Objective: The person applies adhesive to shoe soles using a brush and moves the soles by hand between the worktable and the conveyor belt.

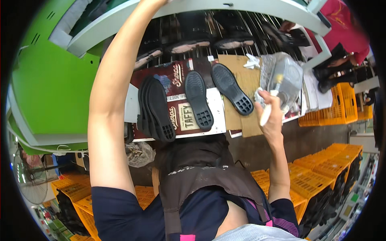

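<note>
My right hand (272, 114) is closed around a brush (265, 115) with a white handle. Its far end reaches into a clear plastic container (290, 75) wrapped in a plastic bag. At the top edge my left hand (157, 2) touches or reaches over the pale frame (177, 9); its fingers are cut off from view. On the cardboard-covered bench, a black shoe sole (232, 86) lies slanted nearest my right hand. Another sole (198, 98) lies left of it, tread side showing. Farther left, several overlapping soles (157, 108) form a stack beside my left forearm.
Black shoe uppers (189, 46) sit on a roller rack behind the bench. A green panel (52, 92) stands at left. Crumpled white paper (251, 61) lies near the container. Orange crates (313, 168) line the floor, and another person's red clothing (341, 30) shows at upper right.
</note>
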Available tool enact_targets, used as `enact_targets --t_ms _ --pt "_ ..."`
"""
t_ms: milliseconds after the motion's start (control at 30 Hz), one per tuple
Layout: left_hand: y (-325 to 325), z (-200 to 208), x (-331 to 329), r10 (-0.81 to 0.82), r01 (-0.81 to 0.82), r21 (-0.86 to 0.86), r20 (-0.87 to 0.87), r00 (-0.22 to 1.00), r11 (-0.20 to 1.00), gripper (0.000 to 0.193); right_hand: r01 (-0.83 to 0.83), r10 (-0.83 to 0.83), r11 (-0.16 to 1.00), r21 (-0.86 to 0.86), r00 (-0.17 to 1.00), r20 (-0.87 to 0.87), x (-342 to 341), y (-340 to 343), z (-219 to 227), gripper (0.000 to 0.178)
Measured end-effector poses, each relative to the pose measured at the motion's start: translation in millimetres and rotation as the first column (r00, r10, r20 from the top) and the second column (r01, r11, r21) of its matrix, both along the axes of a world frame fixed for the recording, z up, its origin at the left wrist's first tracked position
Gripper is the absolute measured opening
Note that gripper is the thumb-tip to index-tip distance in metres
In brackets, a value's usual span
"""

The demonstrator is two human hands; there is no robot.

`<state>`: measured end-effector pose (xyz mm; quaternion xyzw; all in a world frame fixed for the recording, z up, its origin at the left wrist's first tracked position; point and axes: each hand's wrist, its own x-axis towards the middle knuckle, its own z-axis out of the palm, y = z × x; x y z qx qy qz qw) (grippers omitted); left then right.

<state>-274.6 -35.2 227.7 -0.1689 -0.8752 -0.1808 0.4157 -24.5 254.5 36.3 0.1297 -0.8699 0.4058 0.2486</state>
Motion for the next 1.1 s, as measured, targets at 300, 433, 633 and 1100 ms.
enact_targets --t_ms 300,433,633,1100 --pt "-19 -141 80 -0.256 0.224 0.315 0.064 0.964 0.922 0.019 0.022 -0.065 0.890 0.456 0.995 0.079 -11 -17 -46 0.049" --pt "6 -219 128 -0.408 0.134 0.631 0.313 0.857 0.765 0.022 0.014 -0.111 0.877 0.479 0.978 0.176 -12 -20 -62 0.049" --pt "58 -267 218 -0.805 -0.259 0.906 0.417 0.421 0.334 0.032 0.096 -0.121 0.981 0.170 0.982 0.146 -7 -28 -53 0.050" --pt "84 -233 227 -0.959 -0.464 0.840 -0.228 0.169 -0.281 0.079 -0.068 0.052 0.973 -0.222 0.996 -0.079 30 -28 -27 0.032"
